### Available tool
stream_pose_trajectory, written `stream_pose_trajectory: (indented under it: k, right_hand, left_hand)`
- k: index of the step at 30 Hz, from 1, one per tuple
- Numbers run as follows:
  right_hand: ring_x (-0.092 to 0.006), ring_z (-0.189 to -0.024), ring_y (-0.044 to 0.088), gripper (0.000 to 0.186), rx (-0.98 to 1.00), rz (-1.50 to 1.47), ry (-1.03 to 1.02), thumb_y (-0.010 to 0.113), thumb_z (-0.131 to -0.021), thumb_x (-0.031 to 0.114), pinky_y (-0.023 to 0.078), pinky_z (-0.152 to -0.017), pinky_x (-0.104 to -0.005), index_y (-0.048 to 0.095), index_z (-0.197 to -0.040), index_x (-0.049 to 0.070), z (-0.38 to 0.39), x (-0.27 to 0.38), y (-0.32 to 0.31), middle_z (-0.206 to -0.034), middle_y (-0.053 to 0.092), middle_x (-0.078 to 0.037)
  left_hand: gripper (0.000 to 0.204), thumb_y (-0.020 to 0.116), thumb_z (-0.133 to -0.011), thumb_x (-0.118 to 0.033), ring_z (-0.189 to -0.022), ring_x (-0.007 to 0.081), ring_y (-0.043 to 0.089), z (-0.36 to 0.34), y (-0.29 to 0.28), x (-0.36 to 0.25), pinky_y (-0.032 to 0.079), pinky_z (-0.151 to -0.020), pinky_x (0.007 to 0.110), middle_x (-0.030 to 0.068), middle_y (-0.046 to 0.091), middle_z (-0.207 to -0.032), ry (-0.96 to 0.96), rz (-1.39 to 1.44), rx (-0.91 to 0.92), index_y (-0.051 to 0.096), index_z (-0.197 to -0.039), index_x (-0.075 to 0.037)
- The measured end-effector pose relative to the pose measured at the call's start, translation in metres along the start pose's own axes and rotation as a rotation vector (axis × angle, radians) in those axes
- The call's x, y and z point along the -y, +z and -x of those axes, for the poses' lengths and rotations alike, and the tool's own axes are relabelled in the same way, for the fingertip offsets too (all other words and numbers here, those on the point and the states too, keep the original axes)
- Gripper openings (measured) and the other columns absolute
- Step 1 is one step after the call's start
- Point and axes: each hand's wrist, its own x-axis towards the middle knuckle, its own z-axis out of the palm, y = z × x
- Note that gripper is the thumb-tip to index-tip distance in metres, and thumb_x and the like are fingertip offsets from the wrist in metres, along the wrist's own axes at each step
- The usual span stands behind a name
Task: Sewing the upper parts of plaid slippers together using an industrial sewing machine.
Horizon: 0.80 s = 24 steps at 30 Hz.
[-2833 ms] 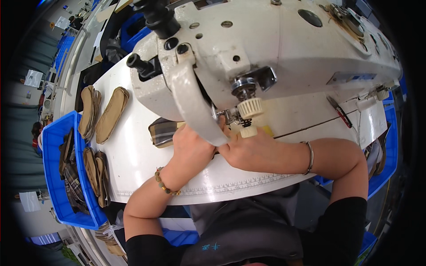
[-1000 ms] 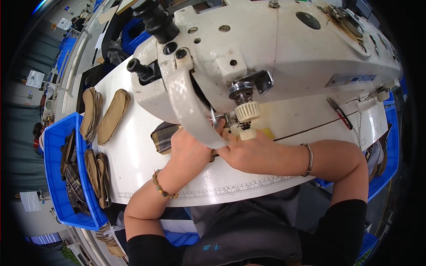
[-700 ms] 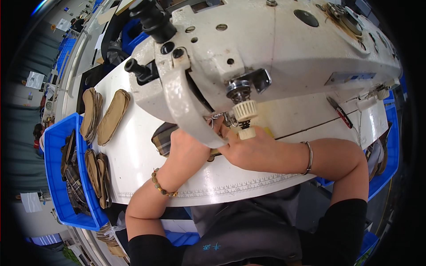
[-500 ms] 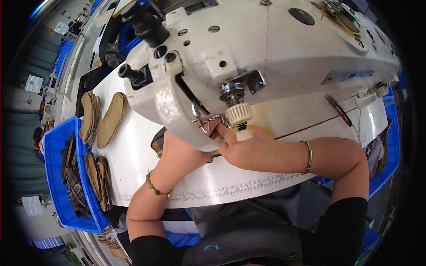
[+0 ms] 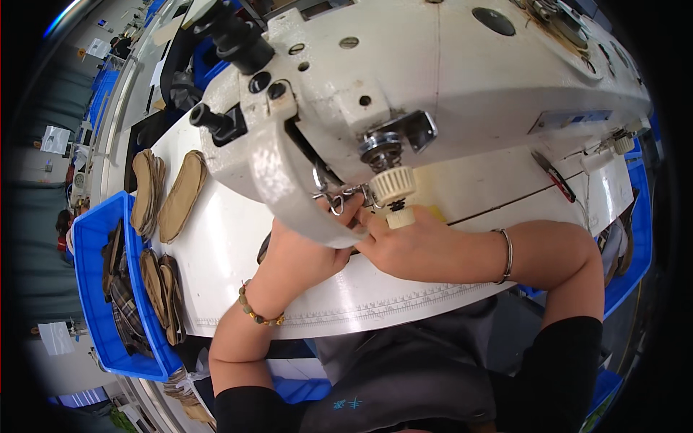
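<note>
A white industrial sewing machine [image 5: 447, 79] stands over my hands. My left hand [image 5: 307, 252] is curled under its curved guard [image 5: 285, 187], beside the metal presser mechanism [image 5: 339, 198]. A small dark piece of fabric [image 5: 264, 249] peeks out from behind that hand. My right hand [image 5: 401, 245] is bent in from the right under the pale knurled knobs [image 5: 392, 184], its fingers meeting the left ones at the sewing spot. The fingertips of both hands, and what they press on, are largely hidden by the machine and the hands.
Tan curved fabric pieces [image 5: 182, 195] lie in stacks on the white table [image 5: 224, 289], left. A blue bin [image 5: 94, 267] with plaid pieces sits beyond them. Red-and-black snips [image 5: 552, 177] lie at the right, near another blue bin [image 5: 635, 267]. A distant person [image 5: 120, 49] is at upper left.
The machine has shifted a little leftward in the view. My left hand has moved slightly left, and the plaid piece seen beside it earlier is now mostly hidden. Both hands stay at the presser.
</note>
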Motion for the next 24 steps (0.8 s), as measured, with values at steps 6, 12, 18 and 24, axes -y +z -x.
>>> stream_pose_trajectory:
  k: [6,12,18,24]
  right_hand:
    - [-0.0177,-0.043,0.059,0.016,-0.083,-0.014,0.0,0.067,-0.073,0.014,0.041,-0.039,-0.0335,0.053,-0.077,0.007,-0.002,-0.006,0.008,-0.048,0.052,-0.001]
    - [-0.0191,-0.043,0.059,0.014,-0.033,-0.011,0.009,0.067,-0.072,0.013,0.043,-0.04,-0.0339,0.058,-0.081,0.006,0.0,-0.007,0.01,-0.047,0.052,-0.001]
    - [-0.0195,-0.045,0.061,0.017,-0.033,0.006,0.005,0.066,-0.074,0.013,0.044,-0.041,-0.0341,0.062,-0.087,0.005,-0.003,-0.01,0.008,-0.054,0.056,-0.003]
    - [-0.0199,-0.05,0.063,0.017,-0.026,-0.017,-0.008,0.065,-0.074,0.012,0.047,-0.042,-0.0334,0.06,-0.088,0.002,-0.001,-0.001,-0.004,-0.063,0.06,-0.004]
  left_hand:
    - [0.028,0.068,-0.072,-0.015,-0.065,0.0266,0.063,-0.003,0.0,-0.001,0.049,-0.053,0.037,0.0073,0.06,-0.072,0.018,0.016,-0.079,0.074,-0.099,-0.01]
    - [0.027,0.069,-0.075,-0.018,-0.07,0.0285,0.064,-0.002,0.001,-0.003,0.051,-0.058,0.039,0.0085,0.063,-0.081,-0.047,0.018,-0.035,0.074,-0.101,-0.011]
    - [0.024,0.068,-0.076,-0.011,-0.072,0.03,0.065,-0.002,0.0,-0.002,0.052,-0.061,0.038,0.0094,0.065,-0.082,-0.103,0.062,-0.019,0.074,-0.099,-0.009]
    - [0.022,0.062,-0.077,0.005,-0.07,0.0318,0.064,0.004,0.004,0.03,0.051,-0.06,0.035,0.0135,0.068,-0.081,-0.191,0.406,-0.092,0.072,-0.094,-0.003]
